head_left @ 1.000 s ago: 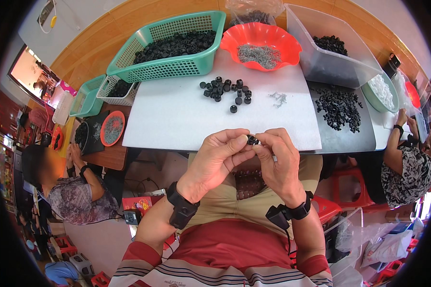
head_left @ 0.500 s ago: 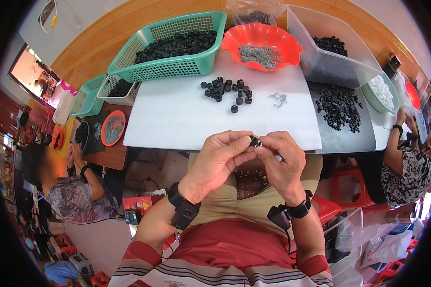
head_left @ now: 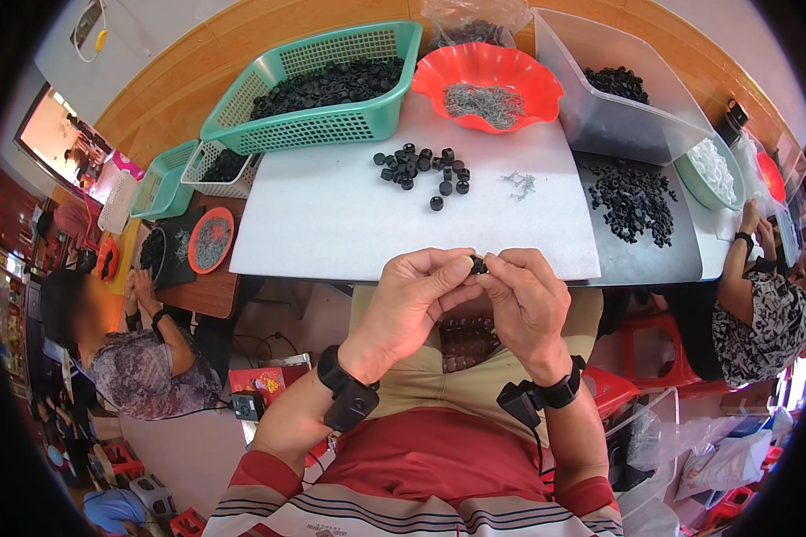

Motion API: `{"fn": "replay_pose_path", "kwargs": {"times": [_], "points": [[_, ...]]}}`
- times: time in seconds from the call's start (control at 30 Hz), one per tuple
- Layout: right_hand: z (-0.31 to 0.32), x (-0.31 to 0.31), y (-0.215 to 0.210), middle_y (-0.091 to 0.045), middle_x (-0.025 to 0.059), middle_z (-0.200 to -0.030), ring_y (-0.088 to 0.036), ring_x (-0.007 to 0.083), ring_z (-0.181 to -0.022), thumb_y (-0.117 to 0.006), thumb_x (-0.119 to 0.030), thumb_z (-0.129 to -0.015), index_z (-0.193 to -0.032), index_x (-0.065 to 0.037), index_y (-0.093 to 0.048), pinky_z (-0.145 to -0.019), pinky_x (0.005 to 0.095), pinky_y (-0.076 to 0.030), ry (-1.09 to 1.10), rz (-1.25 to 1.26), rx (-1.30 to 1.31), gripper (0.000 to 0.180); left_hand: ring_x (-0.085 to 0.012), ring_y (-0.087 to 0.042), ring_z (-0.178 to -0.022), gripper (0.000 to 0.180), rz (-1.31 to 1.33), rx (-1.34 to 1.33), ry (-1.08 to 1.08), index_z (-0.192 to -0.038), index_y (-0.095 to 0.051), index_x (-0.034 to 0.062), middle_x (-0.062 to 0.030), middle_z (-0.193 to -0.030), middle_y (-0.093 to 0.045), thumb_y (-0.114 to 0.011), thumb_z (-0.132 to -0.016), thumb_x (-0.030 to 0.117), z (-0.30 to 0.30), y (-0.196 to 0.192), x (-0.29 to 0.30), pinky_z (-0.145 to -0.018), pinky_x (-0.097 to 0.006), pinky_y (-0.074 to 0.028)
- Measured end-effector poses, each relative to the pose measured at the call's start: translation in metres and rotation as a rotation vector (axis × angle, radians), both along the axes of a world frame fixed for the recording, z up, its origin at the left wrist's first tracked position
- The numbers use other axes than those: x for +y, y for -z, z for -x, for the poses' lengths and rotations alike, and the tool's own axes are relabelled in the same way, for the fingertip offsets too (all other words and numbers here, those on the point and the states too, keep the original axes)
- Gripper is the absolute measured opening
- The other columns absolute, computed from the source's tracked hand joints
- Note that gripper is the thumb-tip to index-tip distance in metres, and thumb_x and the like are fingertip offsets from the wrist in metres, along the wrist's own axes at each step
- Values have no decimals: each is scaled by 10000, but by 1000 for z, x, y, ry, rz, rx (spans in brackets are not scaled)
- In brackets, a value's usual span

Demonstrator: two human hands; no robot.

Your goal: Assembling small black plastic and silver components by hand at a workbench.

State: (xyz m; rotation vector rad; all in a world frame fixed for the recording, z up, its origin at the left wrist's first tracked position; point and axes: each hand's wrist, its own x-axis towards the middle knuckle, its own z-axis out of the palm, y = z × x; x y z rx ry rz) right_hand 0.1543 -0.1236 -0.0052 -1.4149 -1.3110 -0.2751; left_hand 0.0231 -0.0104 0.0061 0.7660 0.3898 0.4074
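Just over the near edge of the white work mat (head_left: 331,224), both my hands meet at a small black plastic part (head_left: 477,265). My left hand (head_left: 416,291) pinches it between thumb and fingers from the left. From the right, my right hand (head_left: 528,300) closes its thumb and forefinger on the same part. My fingers cover most of it, so its exact shape is hidden. Beyond my hands lie a cluster of black round caps (head_left: 418,166) and a small heap of metal screws (head_left: 519,185).
Behind the mat stand a green basket (head_left: 367,122) of black parts, a red scalloped bowl (head_left: 546,94) of screws and a clear bin (head_left: 618,134). Loose black pieces (head_left: 634,204) cover a dark board at right. People sit on both sides, one at left (head_left: 152,358), one at right (head_left: 761,322).
The black part has turned slightly between my fingertips, and less of it shows. Both hands stay almost in place.
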Motion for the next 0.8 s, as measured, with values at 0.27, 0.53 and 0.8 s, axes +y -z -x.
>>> {"fn": "replay_pose_path", "kwargs": {"times": [0.27, 0.53, 0.8], "points": [[0, -1, 8, -656, 120, -932, -700, 232, -696, -762, 73, -795, -1079, -16, -675, -554, 311, -558, -17, -17, -18, 310, -196, -707, -989, 186, -30, 9, -28, -1105, -700, -17, -111, -1089, -705, -676, -974, 113, -1, 4, -4, -925, -332, -611], [1, -4, 11, -653, 125, -938, -702, 234, -694, -753, 85, -794, -1072, -10, -669, -555, 318, -560, -9, 1, -14, 306, -155, -690, -944, 214, -70, 20, -74, -1103, -703, -36, -98, -1064, -700, -707, -959, 123, -2, 4, -10, -870, -291, -613], [2, -9, 11, -667, 122, -924, -692, 230, -684, -765, 58, -805, -1028, -11, -681, -563, 312, -553, -19, 26, 51, 248, -153, -719, -888, 233, -161, 35, -26, -1115, -698, -50, -107, -1013, -721, -701, -966, 129, 0, 2, -10, -828, -274, -620]]}}
